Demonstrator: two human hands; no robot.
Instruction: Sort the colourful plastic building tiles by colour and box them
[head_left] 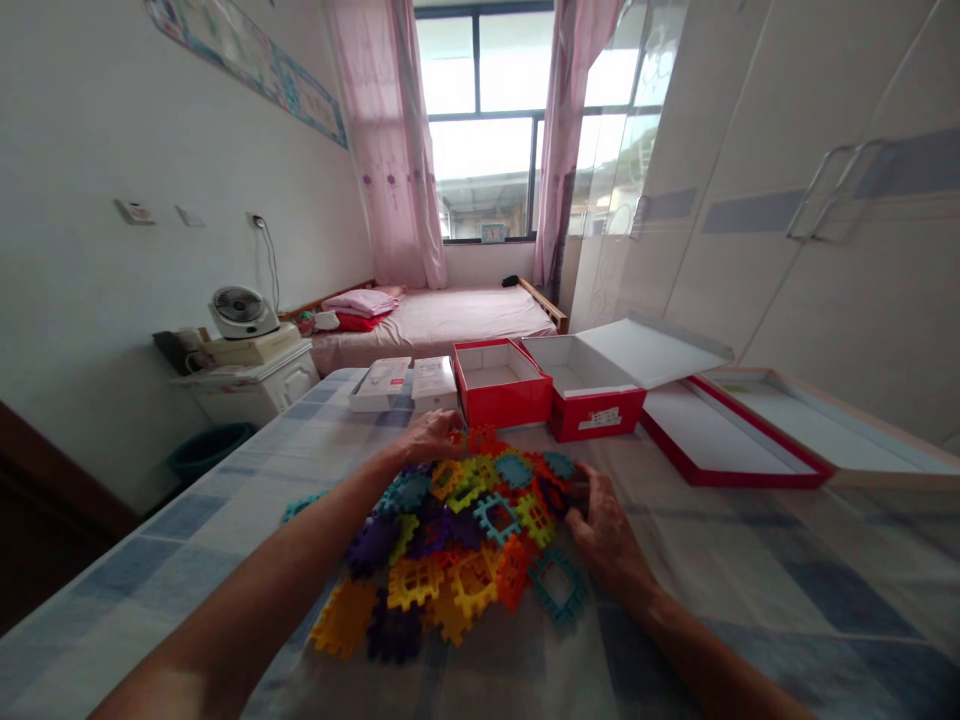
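Note:
A heap of colourful plastic interlocking blocks (461, 515) lies on the table, flat squares with notched edges, some with window-like cutouts. Along its far left side, my left hand (431, 436) reaches over with fingers bent against orange pieces; its fingertips are partly hidden. My right hand (604, 520) rests at the heap's right edge, thumb and fingers apart, touching dark and teal blocks. Nearest to that hand are a green block (535, 518) and a teal frame-shaped block (558, 586). Yellow blocks (343, 618) spread toward the front. Neither hand has a block lifted.
Behind the heap stand two white boxes (382, 384), an open red box (502, 400) and a second red box (598, 412) with its white lid raised. Shallow trays (739, 465) lie to the right. A checked cloth (750, 600) covers the table. Beyond is a bed (457, 315).

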